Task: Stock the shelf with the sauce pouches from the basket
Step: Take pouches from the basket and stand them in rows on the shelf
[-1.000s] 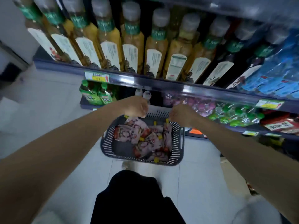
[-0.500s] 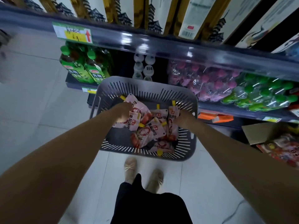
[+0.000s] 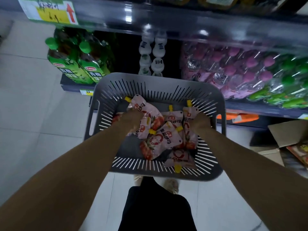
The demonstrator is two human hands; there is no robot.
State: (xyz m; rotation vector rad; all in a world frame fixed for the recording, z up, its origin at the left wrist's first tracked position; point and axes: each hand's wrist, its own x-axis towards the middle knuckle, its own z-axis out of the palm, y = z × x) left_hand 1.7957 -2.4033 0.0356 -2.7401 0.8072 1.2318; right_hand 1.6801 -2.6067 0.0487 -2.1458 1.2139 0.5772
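A grey slotted basket (image 3: pixel 158 79) stands on the floor against the bottom shelf. Several pink sauce pouches with yellow caps (image 3: pixel 164 140) lie piled inside it. My left hand (image 3: pixel 131 120) is down in the basket's left side, its fingers curled on a pouch (image 3: pixel 141 104) that tilts up towards the back wall. My right hand (image 3: pixel 201 121) is at the basket's right side and grips an upright pouch (image 3: pixel 189 117) next to the wall. The fingertips of both hands are hidden behind the hands.
The shelf edge (image 3: pixel 200 25) runs overhead with a price tag (image 3: pixel 50 12). Below it stand green tea bottles (image 3: pixel 78 64), white-capped bottles (image 3: pixel 151 52) and wrapped packs of pink (image 3: pixel 225 69) and green bottles (image 3: pixel 283 87). An open cardboard box (image 3: pixel 286 135) sits at right. My feet (image 3: pixel 170 185) are behind the basket.
Both hands have dropped from above the basket's far rim down into it and closed on pouches. The view has tilted down and come closer to the basket.
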